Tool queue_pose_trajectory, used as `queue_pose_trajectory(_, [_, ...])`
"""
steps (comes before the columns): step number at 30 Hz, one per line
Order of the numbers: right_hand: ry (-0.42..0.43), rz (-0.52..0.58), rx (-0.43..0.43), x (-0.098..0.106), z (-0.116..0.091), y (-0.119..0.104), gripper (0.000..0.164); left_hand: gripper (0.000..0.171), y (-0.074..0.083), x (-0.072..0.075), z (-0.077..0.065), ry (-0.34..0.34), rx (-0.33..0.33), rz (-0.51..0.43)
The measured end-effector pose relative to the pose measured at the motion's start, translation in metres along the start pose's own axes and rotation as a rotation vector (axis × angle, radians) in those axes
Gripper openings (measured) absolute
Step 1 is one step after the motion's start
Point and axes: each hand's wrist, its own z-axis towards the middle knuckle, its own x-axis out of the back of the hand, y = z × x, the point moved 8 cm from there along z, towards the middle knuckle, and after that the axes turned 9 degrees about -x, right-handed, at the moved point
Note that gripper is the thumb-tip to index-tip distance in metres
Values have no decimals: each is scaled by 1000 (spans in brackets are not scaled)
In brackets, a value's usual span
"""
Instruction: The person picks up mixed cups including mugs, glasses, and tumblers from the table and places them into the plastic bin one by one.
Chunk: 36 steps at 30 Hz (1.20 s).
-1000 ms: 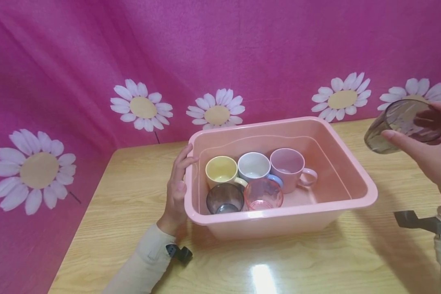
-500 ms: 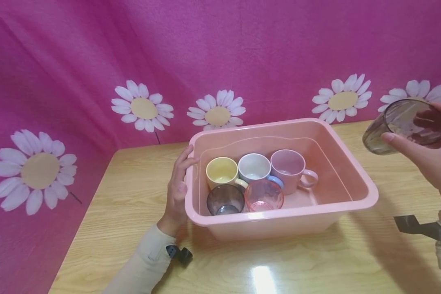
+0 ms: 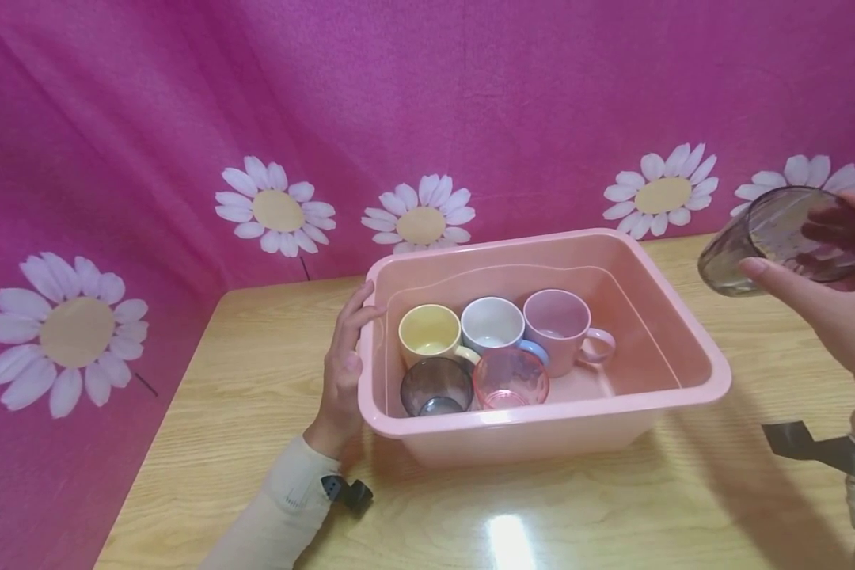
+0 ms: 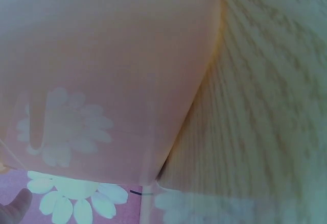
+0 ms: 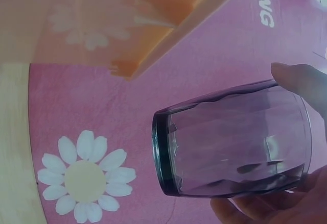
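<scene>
In the head view my right hand [image 3: 837,309] holds a smoky grey drinking glass [image 3: 727,257] tilted on its side, in the air right of the pink plastic basin [image 3: 694,392]. Thumb and fingers grip the glass near its mouth; its thick base points left, as the right wrist view also shows of the glass [image 5: 230,142]. My left hand [image 3: 338,380] holds the basin's left end, fingertips hooked over the rim. Inside stand a yellow mug [image 3: 427,328], a white mug with blue handle [image 3: 492,321], a pink mug [image 3: 559,324], a dark glass [image 3: 435,388] and a pink glass [image 3: 511,380].
The basin stands on a light wooden table [image 3: 256,412]. Behind and to the left hangs a magenta cloth [image 3: 435,95] with white daisies. Bare basin floor [image 3: 577,385] shows right of the pink glass. Each wrist wears a black camera mount [image 3: 349,492].
The smoky glass in my right hand has shifted very slightly up and left, staying tilted. My left hand, the basin and the cups inside have stayed put.
</scene>
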Motion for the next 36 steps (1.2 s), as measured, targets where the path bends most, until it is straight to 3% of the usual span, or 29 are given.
queue_pose_trajectory(4, [-6,46,-26,0,-1,-2,77,65,1,0,0,-4,3,1])
queue_pose_trajectory(11, [-32,111,11,-3,-4,-9,77,67,2,1,3,-6,-5,16])
queue_pose_trajectory(16, [-70,293,-1,-5,-6,-11,78,66,0,0,3,-8,8,14])
queue_pose_trajectory(25, [-96,270,26,-8,-13,-20,79,67,0,0,4,-7,11,10])
queue_pose_trajectory(30, [-117,204,53,-10,-18,-25,79,66,0,1,3,-1,12,8])
queue_pose_trajectory(34, [-160,288,76,-13,-21,-27,79,64,-1,0,1,-7,27,-1])
queue_pose_trajectory(36, [-194,389,77,-14,-22,-26,79,64,-1,0,0,-8,30,-1])
